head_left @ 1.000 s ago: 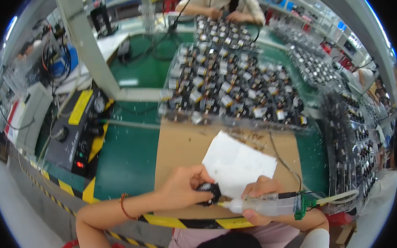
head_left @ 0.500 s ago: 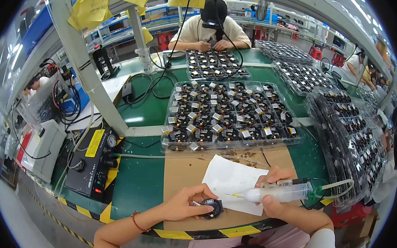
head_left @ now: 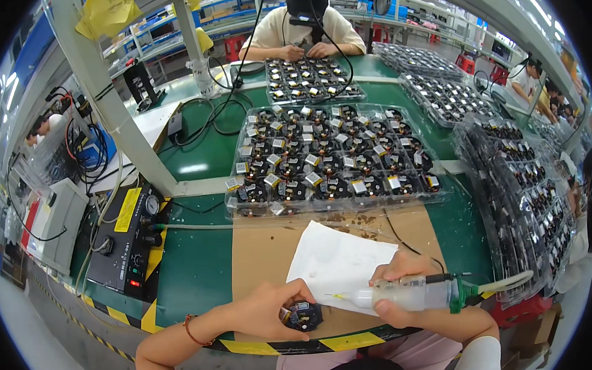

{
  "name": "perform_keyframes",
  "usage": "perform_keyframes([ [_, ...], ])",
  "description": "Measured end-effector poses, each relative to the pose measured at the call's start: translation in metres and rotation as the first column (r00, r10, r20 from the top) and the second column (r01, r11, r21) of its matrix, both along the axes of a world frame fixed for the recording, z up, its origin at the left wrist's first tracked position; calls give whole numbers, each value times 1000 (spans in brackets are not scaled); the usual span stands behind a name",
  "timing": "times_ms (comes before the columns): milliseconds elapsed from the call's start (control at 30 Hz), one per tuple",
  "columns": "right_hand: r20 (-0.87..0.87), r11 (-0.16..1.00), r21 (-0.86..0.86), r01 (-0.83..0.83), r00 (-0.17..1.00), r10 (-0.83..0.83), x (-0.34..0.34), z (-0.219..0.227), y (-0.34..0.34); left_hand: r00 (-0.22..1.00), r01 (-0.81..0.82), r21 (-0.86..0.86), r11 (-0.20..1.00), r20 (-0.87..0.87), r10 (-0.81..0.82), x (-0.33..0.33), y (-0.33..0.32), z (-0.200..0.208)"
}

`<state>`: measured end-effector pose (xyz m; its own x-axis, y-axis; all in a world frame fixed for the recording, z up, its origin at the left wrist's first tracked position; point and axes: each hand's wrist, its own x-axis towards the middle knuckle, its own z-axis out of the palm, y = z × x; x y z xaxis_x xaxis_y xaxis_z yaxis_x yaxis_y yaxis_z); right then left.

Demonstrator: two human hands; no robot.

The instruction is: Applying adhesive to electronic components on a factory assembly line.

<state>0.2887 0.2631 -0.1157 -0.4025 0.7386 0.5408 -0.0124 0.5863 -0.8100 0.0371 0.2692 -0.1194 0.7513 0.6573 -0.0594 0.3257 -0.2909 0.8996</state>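
Observation:
My left hand (head_left: 257, 312) is closed on a small round black electronic assembly (head_left: 304, 316), thumb and fingers at its rim. The part rests low on the brown cardboard sheet (head_left: 255, 253) near the bench's front edge. In my right hand (head_left: 409, 263) lies a translucent dispensing syringe (head_left: 421, 295) with white contents, a green cap and an air hose. It is held nearly level, its thin yellowish needle tip (head_left: 334, 296) pointing left, above and apart from the assembly. Beneath the needle lies a white paper sheet (head_left: 326, 253).
A clear tray (head_left: 278, 207) of similar assemblies spans the bench ahead. More trays (head_left: 508, 216) are stacked at the right. A black dispenser box (head_left: 122, 249) with a gauge stands left, beside a metal post (head_left: 107, 81). Across the bench a person (head_left: 308, 25) works at another tray.
The view has shifted slightly. My left fingers have moved from over the assembly's top to its rim, and its face shows more. The syringe stays in my right hand.

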Motion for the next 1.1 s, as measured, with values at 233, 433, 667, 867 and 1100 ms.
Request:
perform_keyframes([
  [233, -151, 979, 196, 62, 988, -32, -15, -15, -4, 992, -50, 177, 983, -102, 69, 7, -3, 3],
  [433, -56, 990, 140, 0, 998, 8, -18, -17, -4, 997, -34, 297, 954, -59, 54, 2, -3, -7],
  [667, -55, 993, 108, 38, 998, -32, -19, -12, -6, 996, -26, 250, 968, -71, 45, 1, -4, -10],
  [867, -99, 998, 50, 35, 995, -30, -20, -15, -8, 996, 5, 292, 956, -87, 21, 1, -3, -15],
  [1100, -72, 995, -82, 48, 996, -54, -21, -8, -9, 998, -14, 322, 947, -51, 32, 2, 0, -18],
])
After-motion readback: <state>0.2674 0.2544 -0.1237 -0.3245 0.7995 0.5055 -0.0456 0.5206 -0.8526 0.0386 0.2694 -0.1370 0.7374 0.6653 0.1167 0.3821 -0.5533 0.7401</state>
